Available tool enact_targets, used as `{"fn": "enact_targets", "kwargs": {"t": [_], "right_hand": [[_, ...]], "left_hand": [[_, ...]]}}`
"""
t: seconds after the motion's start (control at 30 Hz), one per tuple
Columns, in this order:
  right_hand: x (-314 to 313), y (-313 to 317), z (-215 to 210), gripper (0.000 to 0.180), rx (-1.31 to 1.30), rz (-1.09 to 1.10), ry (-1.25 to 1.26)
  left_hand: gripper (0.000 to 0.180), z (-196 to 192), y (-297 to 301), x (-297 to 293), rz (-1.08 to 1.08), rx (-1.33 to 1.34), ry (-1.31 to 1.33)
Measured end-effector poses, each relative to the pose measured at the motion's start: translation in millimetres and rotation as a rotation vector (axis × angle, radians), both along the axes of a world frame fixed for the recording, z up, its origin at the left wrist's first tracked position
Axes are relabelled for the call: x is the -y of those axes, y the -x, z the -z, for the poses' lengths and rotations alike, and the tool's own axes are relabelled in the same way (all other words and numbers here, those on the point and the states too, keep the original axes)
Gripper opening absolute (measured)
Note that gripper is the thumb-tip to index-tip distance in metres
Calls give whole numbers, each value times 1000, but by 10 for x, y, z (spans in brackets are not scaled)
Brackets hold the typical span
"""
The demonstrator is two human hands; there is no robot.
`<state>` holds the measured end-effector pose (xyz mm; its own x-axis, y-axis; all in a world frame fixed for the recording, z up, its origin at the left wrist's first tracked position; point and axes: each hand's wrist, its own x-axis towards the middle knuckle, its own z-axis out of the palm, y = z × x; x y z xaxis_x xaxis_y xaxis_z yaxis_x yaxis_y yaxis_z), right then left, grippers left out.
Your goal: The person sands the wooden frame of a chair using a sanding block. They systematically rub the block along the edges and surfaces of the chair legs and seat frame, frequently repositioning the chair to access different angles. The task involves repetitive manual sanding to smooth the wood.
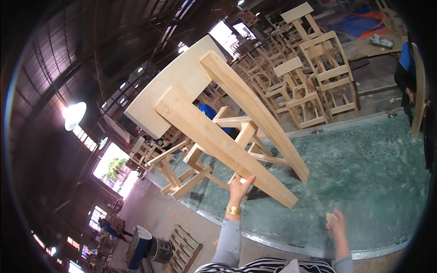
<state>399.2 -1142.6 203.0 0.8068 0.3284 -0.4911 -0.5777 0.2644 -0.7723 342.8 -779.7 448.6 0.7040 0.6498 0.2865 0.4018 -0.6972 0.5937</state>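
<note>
An unfinished wooden chair point(218, 141) leans over the green-topped table point(355, 173), its broad curved backrest board point(175, 77) toward the upper left. My left hand point(239, 186), with a gold bracelet at the wrist, is closed round the edge of the chair's near upright, below its middle. To the right, apart from the chair, my right hand point(337, 223) is held over the table near its front edge. Pinched in its fingers is a small pale tan piece point(331, 218), perhaps folded sandpaper; its kind is unclear.
Another wooden frame point(180, 177) stands at the table's left end. Many bare wooden chairs point(318, 77) are crowded behind the table. One person in blue point(209, 111) is beyond the chair; another point(407, 73) stands at right. A pallet point(182, 248) and drum point(160, 250) occupy the lower left floor.
</note>
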Motion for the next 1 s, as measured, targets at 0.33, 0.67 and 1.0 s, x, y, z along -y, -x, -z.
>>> {"fn": "enact_targets", "kwargs": {"t": [0.33, 0.67, 1.0], "right_hand": [[107, -933, 179, 49, 80, -238, -7], [-514, -1166, 687, 20, 106, -391, 8], [-858, -1308, 1090, 27, 105, -605, 105]], "left_hand": [[37, 15, -12, 118, -119, 56, 38], [28, -9, -122, 250, -215, 47, 232], [26, 32, -86, 275, -285, 81, 253]]}}
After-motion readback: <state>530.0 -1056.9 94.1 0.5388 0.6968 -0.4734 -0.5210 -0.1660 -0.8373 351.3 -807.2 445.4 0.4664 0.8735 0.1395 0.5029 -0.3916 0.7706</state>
